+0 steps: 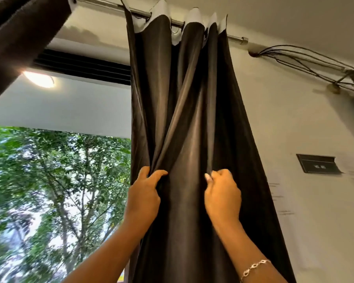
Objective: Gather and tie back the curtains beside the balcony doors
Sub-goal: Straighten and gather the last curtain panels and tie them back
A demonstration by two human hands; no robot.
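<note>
Curtain (184, 119) folds pinched in fingers of left hand (144, 198) and right hand (223, 198); middle fold hangs between.

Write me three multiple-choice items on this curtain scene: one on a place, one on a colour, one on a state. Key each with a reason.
1. The bracelet sits on:
A. the left wrist
B. the right wrist
C. the curtain rod

2. The curtain being handled is:
A. pale yellow
B. red
C. dark brown, near black

3. The left hand and right hand are:
A. both gripping folds of the curtain
B. both hanging free
C. both flat on the wall

Key:
1 B, the chain circles the wrist on the person's right.
2 C, its glossy folds are dark throughout.
3 A, the fingers of each hand curl round a fold.
</note>
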